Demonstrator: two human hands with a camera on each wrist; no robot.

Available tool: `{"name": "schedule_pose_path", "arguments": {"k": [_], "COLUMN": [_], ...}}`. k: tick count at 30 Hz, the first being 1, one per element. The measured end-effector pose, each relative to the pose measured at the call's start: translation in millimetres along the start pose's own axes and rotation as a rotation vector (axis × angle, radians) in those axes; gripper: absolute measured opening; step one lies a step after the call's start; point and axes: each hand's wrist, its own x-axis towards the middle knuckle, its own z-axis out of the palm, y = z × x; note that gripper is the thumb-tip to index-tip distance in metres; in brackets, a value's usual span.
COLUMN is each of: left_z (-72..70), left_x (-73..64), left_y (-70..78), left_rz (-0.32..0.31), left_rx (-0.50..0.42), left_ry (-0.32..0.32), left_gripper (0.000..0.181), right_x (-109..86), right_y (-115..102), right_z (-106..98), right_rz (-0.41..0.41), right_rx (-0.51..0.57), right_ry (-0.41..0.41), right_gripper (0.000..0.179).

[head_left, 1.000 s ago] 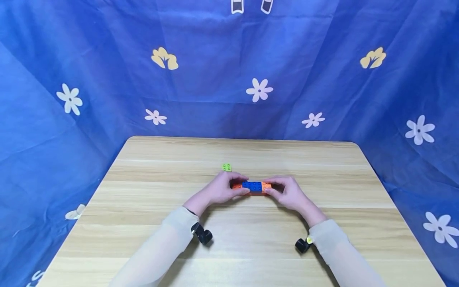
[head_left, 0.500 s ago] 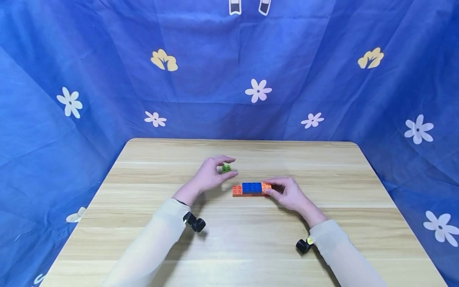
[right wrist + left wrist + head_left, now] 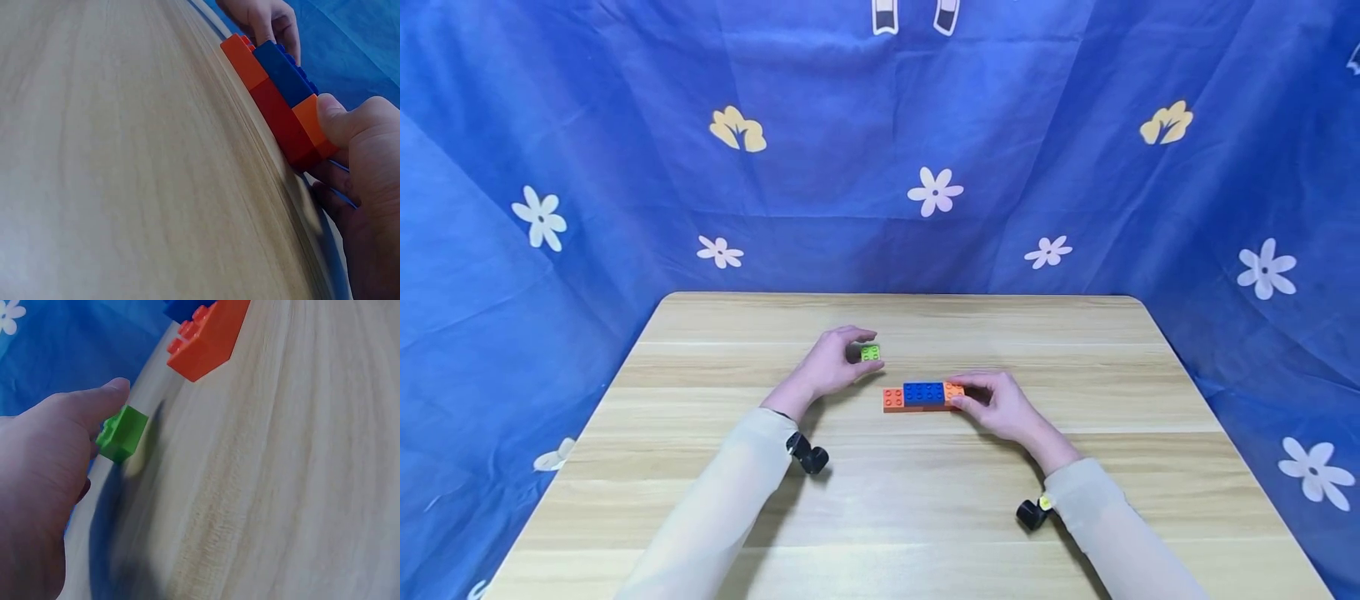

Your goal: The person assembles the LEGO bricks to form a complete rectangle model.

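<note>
Left grip (image 3: 835,362): thumb and fingers parted, placed either side of the green brick (image 3: 870,353), with a gap visible at its far edge. No firm hold is evident; contact at the thumb cannot be confirmed. The green brick appears to stand on the worktop (image 3: 925,508), beyond the assembled row and near its left end, apart from it.

Right grip (image 3: 1003,404): pinching the top orange brick (image 3: 309,119) at the row's right end, thumb on the near side.

Progress, as judged from the present state: the row is two courses high. The lower course comprises the lower orange brick (image 3: 892,398) at left and the red brick (image 3: 287,128) at right. The blue brick (image 3: 923,392) and the top orange brick sit side by side above and appear seated. Outstanding: the lower orange brick's left-end studs are uncovered, and the green brick is unattached.
</note>
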Motion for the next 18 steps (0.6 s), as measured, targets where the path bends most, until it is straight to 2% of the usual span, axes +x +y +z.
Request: {"name": "schedule_pose_path", "arguments": {"k": [7,11,18], "left_z": [6.8,8.8,6.0], "left_x": [3.1,4.4,2.1], "left_y": [-10.1,-13.7,-10.3], "left_rz": [0.022,0.008,-0.018], "left_rx": [0.046,0.06,0.007], "left_ry": [-0.004,-0.011,-0.013], "left_gripper": [0.055,0.048,0.044], "right_x": [-0.9,-0.6,0.3], "right_y": [0,0,-1], "right_z": [0,0,0], "right_rz": [-0.005,0.0,0.014], "right_rx": [0.014,0.024,0.047], "right_ry": [0.002,-0.003,-0.008], "right_gripper": [0.034,0.034,0.034]}}
